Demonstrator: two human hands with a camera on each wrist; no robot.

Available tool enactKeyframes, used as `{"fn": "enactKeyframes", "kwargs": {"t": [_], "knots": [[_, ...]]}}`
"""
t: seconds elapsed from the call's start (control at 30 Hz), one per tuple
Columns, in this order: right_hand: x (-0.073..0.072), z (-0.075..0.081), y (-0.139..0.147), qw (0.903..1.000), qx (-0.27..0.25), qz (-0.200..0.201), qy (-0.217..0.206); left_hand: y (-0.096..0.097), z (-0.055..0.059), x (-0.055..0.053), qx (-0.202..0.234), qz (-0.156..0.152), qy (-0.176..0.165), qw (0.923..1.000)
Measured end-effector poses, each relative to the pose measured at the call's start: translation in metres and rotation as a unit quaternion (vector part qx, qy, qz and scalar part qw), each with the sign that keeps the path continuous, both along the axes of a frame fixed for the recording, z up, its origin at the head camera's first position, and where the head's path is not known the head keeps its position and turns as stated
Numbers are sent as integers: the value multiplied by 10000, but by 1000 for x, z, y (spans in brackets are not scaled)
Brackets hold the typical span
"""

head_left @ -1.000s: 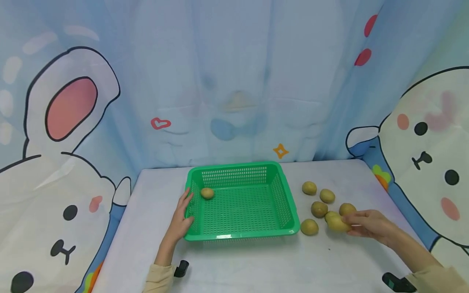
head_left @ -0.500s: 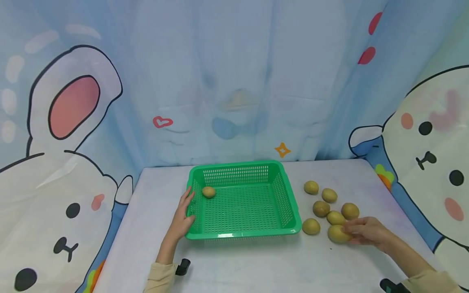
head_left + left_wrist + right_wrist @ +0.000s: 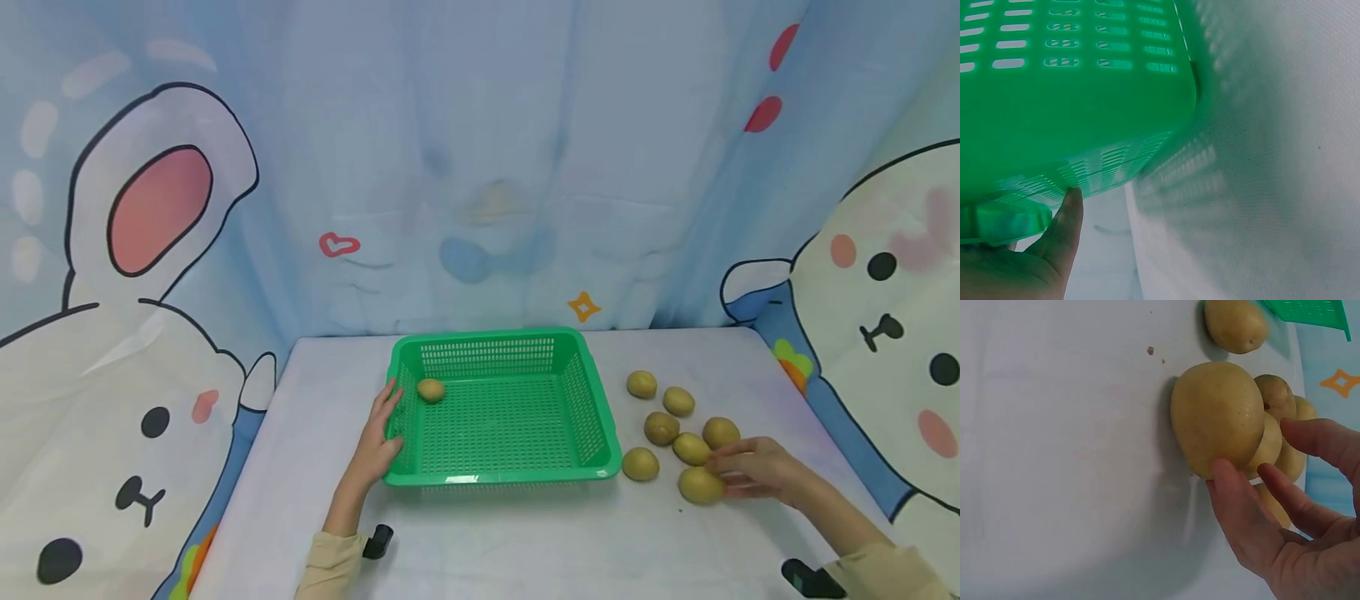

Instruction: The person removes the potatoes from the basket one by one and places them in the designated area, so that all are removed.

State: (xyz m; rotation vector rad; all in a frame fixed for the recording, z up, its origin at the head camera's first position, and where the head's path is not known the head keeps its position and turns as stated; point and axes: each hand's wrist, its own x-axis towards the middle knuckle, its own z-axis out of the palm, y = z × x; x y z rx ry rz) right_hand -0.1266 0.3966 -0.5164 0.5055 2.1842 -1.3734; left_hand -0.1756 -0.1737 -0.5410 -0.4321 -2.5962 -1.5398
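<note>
My left hand (image 3: 372, 446) holds the left rim of a green plastic basket (image 3: 502, 478). In the left wrist view one of its digits (image 3: 1067, 222) lies against the basket's slotted outer wall (image 3: 1079, 112). A single potato (image 3: 431, 390) lies inside, near the left wall. To the right, my right hand (image 3: 765, 471) is beside the nearest potato (image 3: 701, 485), thumb and fingers spread apart. In the right wrist view a fingertip (image 3: 1225, 469) overlaps the lower end of that large potato (image 3: 1216, 419), which rests on the white cloth.
Several more potatoes, among them one near the basket's corner (image 3: 641, 464) and one at the back (image 3: 642, 384), lie loosely grouped on the white tablecloth (image 3: 540, 542). A blue cartoon curtain (image 3: 480, 167) hangs behind the table. Small crumbs (image 3: 1150, 350) dot the cloth.
The potato in my right hand came down toward me onto the cloth, in front of the group, and the fingers have loosened from it. My left hand stays on the basket rim.
</note>
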Motion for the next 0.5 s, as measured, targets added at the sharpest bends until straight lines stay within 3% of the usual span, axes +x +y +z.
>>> {"fn": "enactKeyframes", "kwargs": {"t": [0.2, 0.5], "knots": [[-12, 16, -3, 9983, 191, 413, 352, 0, 0, 0, 48, 26, 20, 10000], [-40, 48, -26, 9918, 600, 934, 641, 1, -1, -2, 99, -43, 88, 9999]]}}
